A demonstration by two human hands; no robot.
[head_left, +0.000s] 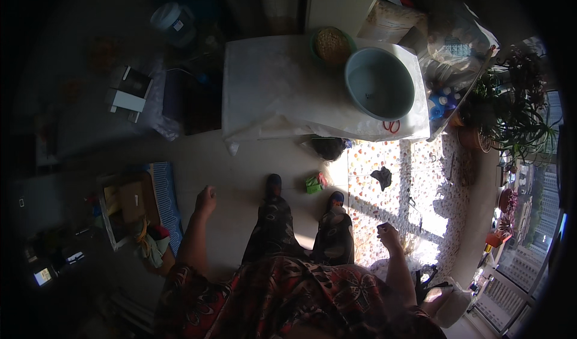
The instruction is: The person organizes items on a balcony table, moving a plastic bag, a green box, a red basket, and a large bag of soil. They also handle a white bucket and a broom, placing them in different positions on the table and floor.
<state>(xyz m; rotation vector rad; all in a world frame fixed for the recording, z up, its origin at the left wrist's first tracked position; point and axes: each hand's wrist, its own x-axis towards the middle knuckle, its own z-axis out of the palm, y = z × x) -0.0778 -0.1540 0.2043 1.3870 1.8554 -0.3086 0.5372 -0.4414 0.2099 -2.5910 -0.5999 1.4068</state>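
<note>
My left hand [206, 201] hangs beside my body above the pale tiled floor, fingers curled, with nothing visible in it. On the other side my right hand [388, 236] is loosely closed over the sunlit patterned floor tiles, touching nothing. Before me stands a table with a pale plastic cover [270, 86]. A large grey-blue basin [381, 84] rests at its right end, a small dark spot on its bottom. Behind the basin a green bowl [332, 46] holds light-coloured bits, too small to name. Red scissors handles [391, 126] show at the table's front edge, partly under the basin.
A small green package [314, 184] lies by my feet, and a black cloth-like piece [382, 178] on the sunlit tiles. Potted plants [484, 136] line the window at right. A box of things [128, 203] is at left. A dark bag [328, 148] sits under the table edge.
</note>
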